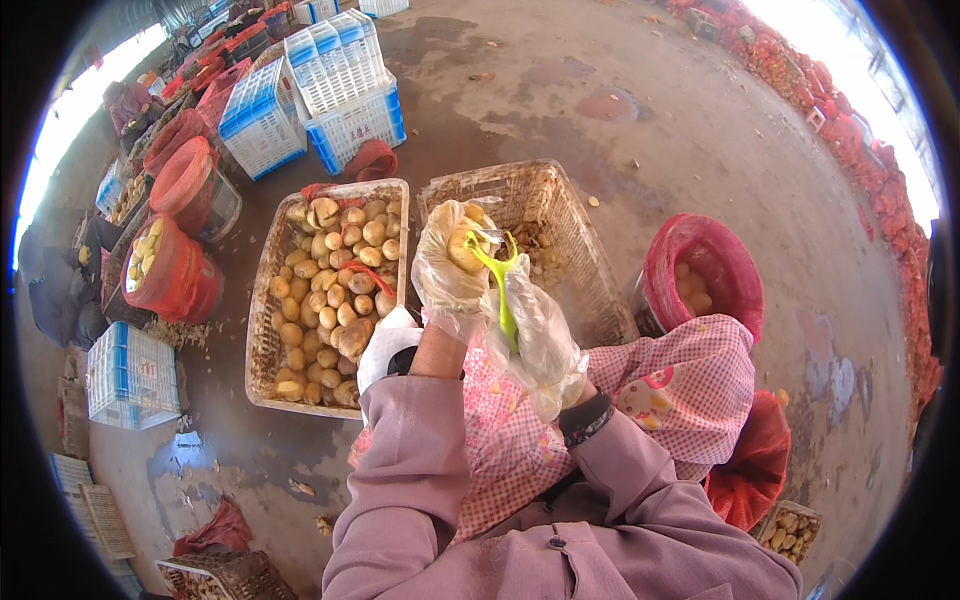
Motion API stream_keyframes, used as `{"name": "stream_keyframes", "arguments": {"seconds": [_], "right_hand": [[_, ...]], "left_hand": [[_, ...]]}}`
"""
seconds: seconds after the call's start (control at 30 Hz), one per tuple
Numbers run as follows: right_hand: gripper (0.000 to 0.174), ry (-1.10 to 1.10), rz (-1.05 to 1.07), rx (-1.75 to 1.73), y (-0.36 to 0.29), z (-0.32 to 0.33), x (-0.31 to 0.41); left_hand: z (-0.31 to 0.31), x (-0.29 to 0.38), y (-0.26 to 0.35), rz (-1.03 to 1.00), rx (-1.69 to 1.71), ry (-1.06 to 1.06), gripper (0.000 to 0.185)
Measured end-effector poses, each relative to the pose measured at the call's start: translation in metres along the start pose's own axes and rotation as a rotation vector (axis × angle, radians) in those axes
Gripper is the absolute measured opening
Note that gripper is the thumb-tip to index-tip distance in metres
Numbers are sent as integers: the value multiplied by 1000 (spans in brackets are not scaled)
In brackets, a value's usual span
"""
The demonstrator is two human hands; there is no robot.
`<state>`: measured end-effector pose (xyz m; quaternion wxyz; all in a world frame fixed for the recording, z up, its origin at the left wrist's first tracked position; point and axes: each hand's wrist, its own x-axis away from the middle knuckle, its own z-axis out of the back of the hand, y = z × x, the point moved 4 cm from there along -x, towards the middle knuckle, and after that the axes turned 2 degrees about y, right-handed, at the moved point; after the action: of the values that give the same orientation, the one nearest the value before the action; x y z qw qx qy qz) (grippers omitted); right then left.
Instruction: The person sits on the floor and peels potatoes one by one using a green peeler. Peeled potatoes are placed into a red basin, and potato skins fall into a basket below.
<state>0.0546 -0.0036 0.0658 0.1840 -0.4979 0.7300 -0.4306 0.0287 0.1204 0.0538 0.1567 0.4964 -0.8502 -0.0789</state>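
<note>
My left hand [437, 276], in a clear plastic glove, holds a pale, apparently peeled potato [463, 253]. A lime-green Y-shaped peeler [501, 271] is gripped in my gloved right hand [541, 334]; its head lies against or just over the potato's right side. Both hands are above the near-left part of a dirty plastic crate [581, 232] with peel scraps [538, 251] inside. Left of it, another crate [406, 225] is full of unpeeled potatoes [322, 300], with red mesh strips among them. Glove plastic hides part of the potato and of the handle.
A bucket lined with pink mesh [660, 251], holding pale potatoes [694, 289], stands beside my right knee. White-and-blue crates [341, 75] are stacked ahead-left. Two people [56, 281] sit at the left near red-mesh-lined buckets [176, 274]. The concrete floor [480, 105] has wet patches.
</note>
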Motion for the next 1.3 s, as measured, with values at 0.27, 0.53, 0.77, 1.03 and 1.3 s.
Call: {"name": "stream_keyframes", "arguments": {"seconds": [0.27,0.53,0.77,1.03,1.3], "right_hand": [[31,23,-236,33,27,30,39],[29,60,38,46,-13,19,6],[28,-10,-22,-99,-3,5,-1],[28,44,-172,8,27,24,26],[37,118,7,-43,-6,27,15]], "left_hand": [[-6,-8,14,53,-22,-66,31],[2,-6,-3,64,-239,-103,35],[17,-14,-8,-66,-350,-187,33],[-12,-10,18,-8,-207,-122,31],[-11,-13,13,230,-203,-278,43]]}}
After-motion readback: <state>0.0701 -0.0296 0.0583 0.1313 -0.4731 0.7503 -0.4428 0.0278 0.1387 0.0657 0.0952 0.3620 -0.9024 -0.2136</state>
